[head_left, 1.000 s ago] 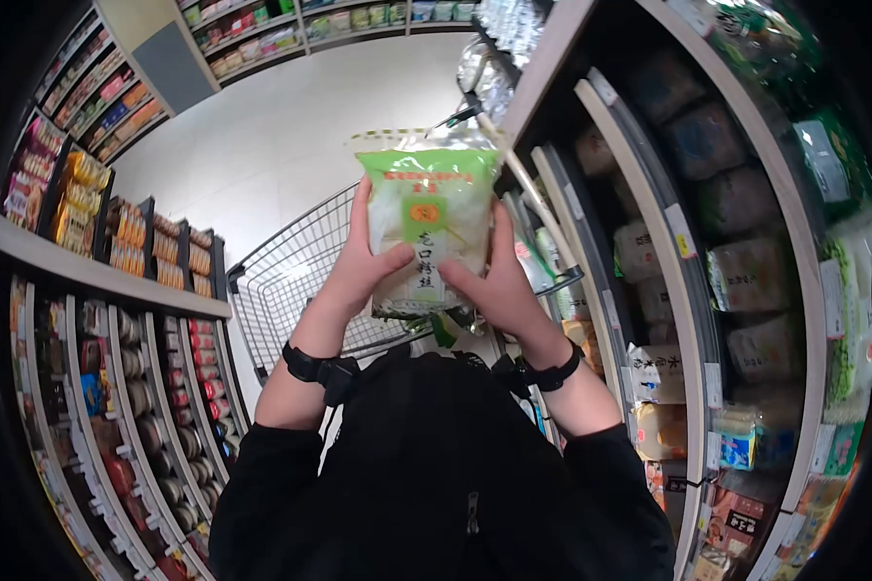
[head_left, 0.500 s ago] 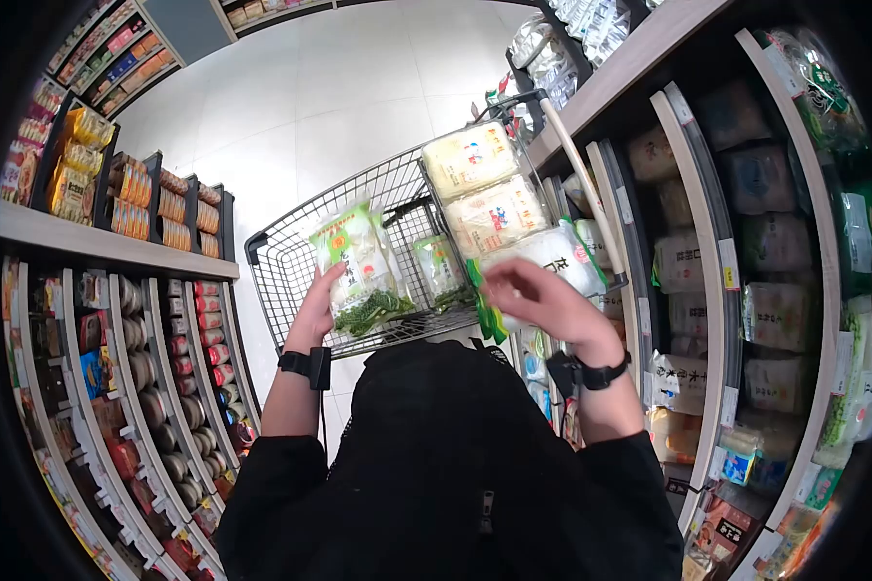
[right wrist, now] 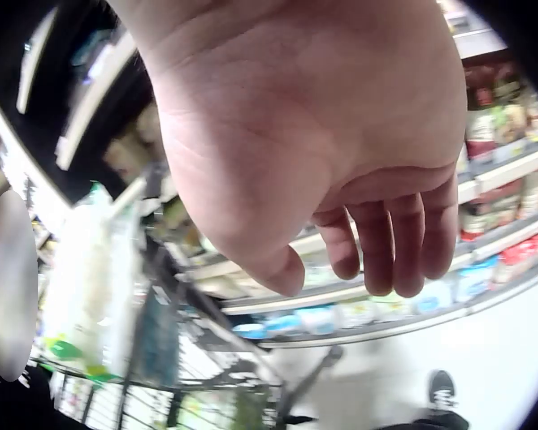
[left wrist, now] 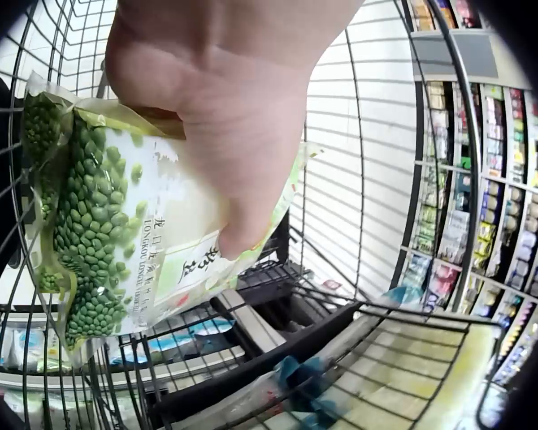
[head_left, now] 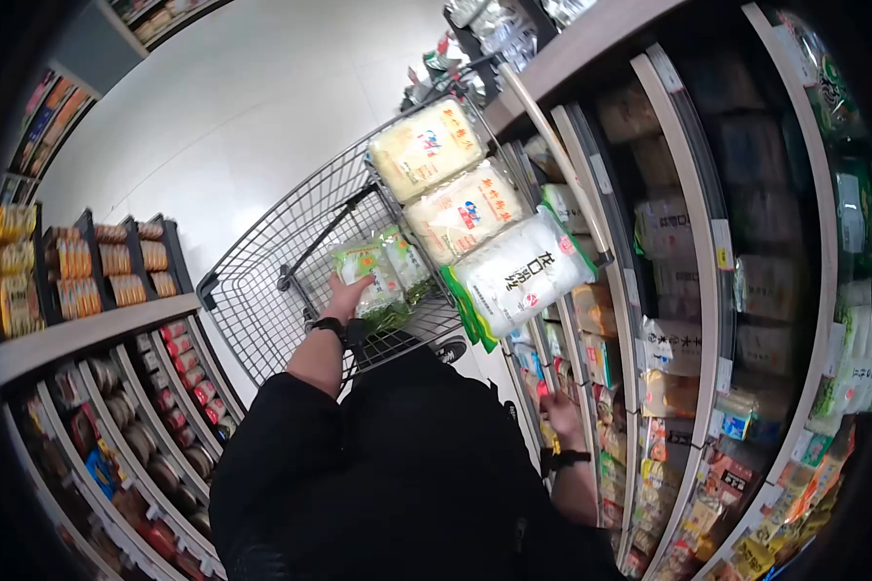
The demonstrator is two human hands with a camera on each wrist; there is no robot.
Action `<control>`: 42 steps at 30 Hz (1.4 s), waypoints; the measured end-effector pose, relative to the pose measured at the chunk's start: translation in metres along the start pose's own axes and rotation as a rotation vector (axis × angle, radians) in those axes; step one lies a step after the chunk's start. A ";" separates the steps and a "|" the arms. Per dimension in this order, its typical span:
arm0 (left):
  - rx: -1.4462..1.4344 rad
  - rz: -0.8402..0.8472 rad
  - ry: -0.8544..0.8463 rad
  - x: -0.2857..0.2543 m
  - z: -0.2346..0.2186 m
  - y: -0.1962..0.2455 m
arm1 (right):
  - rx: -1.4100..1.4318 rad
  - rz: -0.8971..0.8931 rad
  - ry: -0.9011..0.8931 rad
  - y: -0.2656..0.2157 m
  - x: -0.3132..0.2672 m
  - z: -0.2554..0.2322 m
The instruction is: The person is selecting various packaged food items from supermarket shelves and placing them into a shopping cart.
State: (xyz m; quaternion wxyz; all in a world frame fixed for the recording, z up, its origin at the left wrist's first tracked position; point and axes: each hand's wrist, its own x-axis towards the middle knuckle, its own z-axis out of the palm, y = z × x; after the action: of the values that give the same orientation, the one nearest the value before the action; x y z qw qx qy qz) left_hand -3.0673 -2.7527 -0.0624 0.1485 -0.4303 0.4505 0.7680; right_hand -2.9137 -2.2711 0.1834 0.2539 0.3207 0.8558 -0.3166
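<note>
Down inside the wire shopping cart (head_left: 237,281), my left hand (head_left: 342,300) grips a green-and-white bag of vermicelli (head_left: 370,266). In the left wrist view, the thumb of that hand (left wrist: 220,107) lies across the front of the bag (left wrist: 117,224), which has mung beans printed on it; the other fingers are hidden behind. A similar green bag (head_left: 404,254) sits right beside it in the basket. My right hand (head_left: 562,416) hangs low by the right-hand shelves, holding nothing. Its fingers are loosely bent in the right wrist view (right wrist: 314,134).
At the cart's handle end lie two packs of pale noodles (head_left: 426,145) (head_left: 463,208) and a big white vermicelli pack (head_left: 523,271). The cart handle (head_left: 557,155) runs close along the right-hand shelves (head_left: 683,184). More shelves (head_left: 97,334) stand on the left.
Both hands first held the vermicelli bag up; then the right hand let go and dropped to the right side. The left hand has lowered the bag into the cart beside the other.
</note>
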 end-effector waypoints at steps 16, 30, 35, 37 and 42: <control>0.116 0.022 -0.632 0.252 0.063 -0.063 | 0.554 0.731 -0.049 0.119 -0.140 0.140; 0.166 -0.214 -0.861 0.219 0.093 -0.040 | 0.400 0.699 -0.084 0.079 -0.113 0.130; 0.107 -0.281 -0.819 0.202 0.051 -0.032 | 0.371 0.624 -0.111 0.077 -0.091 0.127; 0.073 -0.287 -0.802 0.195 0.043 -0.022 | 0.344 0.570 -0.128 0.073 -0.073 0.119; 0.568 0.084 -0.778 0.140 0.044 0.026 | 0.148 0.371 -0.152 0.075 -0.010 0.096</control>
State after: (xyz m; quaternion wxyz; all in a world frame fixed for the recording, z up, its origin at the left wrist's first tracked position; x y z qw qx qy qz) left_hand -3.1883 -2.7531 -0.1491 0.3864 -0.0350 0.5703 0.7240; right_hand -2.8311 -2.2978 0.0972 0.3474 0.4659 0.7349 -0.3495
